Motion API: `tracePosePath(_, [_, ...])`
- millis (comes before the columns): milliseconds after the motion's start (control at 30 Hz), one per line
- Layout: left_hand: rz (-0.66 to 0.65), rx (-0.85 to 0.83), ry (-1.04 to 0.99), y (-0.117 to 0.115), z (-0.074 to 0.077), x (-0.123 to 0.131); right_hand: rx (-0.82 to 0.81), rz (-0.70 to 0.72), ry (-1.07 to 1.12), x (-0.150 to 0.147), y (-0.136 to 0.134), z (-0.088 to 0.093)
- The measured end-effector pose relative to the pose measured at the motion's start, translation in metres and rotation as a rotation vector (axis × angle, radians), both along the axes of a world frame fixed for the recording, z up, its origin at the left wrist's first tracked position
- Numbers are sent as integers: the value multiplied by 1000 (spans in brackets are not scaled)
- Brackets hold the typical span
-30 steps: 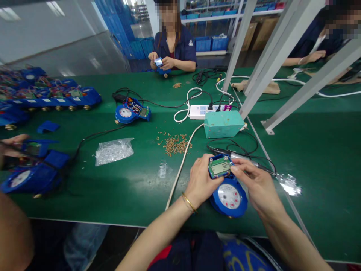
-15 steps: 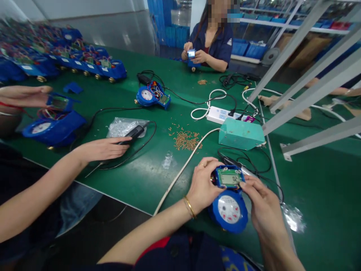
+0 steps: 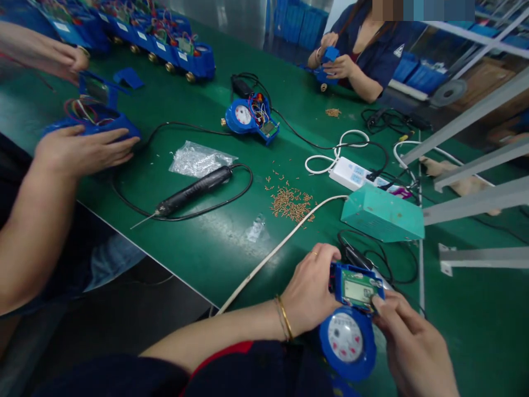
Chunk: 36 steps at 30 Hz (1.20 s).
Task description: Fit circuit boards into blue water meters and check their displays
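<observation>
A blue meter (image 3: 347, 337) with a round white dial stands at the table's front edge. Its display module (image 3: 359, 290), a green board with a grey screen in a blue frame, is tilted up above the dial. My left hand (image 3: 311, 289) grips the module's left side. On its right side, my right hand (image 3: 413, 325) holds it with the thumb at the screen's corner. Behind the module a dark electric screwdriver (image 3: 357, 255) lies partly hidden.
A turquoise box (image 3: 382, 212), a white power strip (image 3: 351, 173) and a heap of copper-coloured screws (image 3: 291, 204) lie beyond. Another screwdriver (image 3: 194, 190) rests near a plastic bag (image 3: 200, 159). A co-worker's hand (image 3: 85, 148) touches a meter at left; another person works across the table.
The view has shifted. The co-worker at left has let go of the screwdriver and laid that hand on a meter. The person opposite now has a blue piece over the screen. My hands keep their grip.
</observation>
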<state>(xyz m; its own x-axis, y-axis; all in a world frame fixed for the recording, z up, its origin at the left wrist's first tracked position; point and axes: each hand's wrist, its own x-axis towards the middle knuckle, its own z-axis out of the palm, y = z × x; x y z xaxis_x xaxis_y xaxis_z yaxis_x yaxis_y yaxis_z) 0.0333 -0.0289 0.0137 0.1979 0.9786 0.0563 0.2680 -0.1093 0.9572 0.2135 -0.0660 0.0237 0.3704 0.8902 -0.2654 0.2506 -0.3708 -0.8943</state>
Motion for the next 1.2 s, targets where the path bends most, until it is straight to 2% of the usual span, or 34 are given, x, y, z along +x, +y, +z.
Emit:
tracePosePath(67, [20,-34,-21,-2,-1,-1,-29,-7,9,4,1,-1])
tracePosePath(233, [-61,-2,-84,-2,-3,-6,-45,56,-38,11,2,2])
tracePosePath(433, [-38,-47,-110,-1,-6,-6,-34,141,-91,15,4,9])
tracePosePath(600, [-48,-14,-130,-4,-10,-4,-39,121,-135,18,1,7])
tracePosePath(867, [7,-51,-209,-1,-6,-8,-95,185,-167,11,1,17])
tracePosePath(1033, [31,-159,-265,7,-7,-5,-72,125,-141,1,2,21])
tracePosePath(1200, [64,-198,-349,6,-8,-3,-28,88,-70,-3,2,20])
